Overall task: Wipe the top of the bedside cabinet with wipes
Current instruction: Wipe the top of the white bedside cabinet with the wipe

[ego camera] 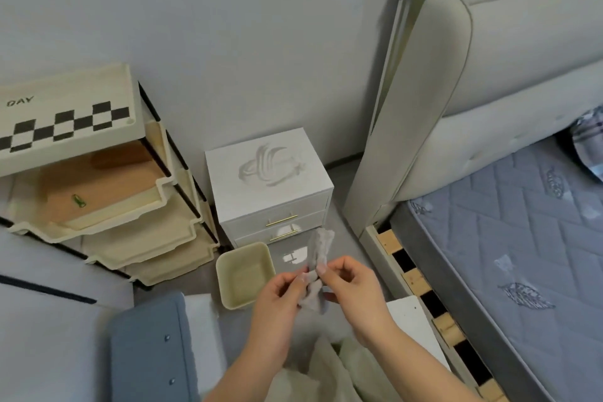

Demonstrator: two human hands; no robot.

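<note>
A small white bedside cabinet (261, 157) with two gold-handled drawers stands against the wall. Its top carries a greyish swirl of smears (269, 166) near the middle. A crumpled grey-white wipe (318, 250) is pinched between both my hands, in front of the cabinet and well below its top. My left hand (279, 295) grips the wipe's lower part. My right hand (350, 282) holds it from the right with thumb and fingers. The wipe's upper end sticks up loosely over the drawer fronts.
A cream stacked drawer unit (98, 192) with a checkered top stands left of the cabinet. A beige square bin (244, 274) sits on the floor in front. A bed with a padded headboard (456, 108) and grey mattress (522, 254) fills the right. A blue-grey panel (150, 349) lies lower left.
</note>
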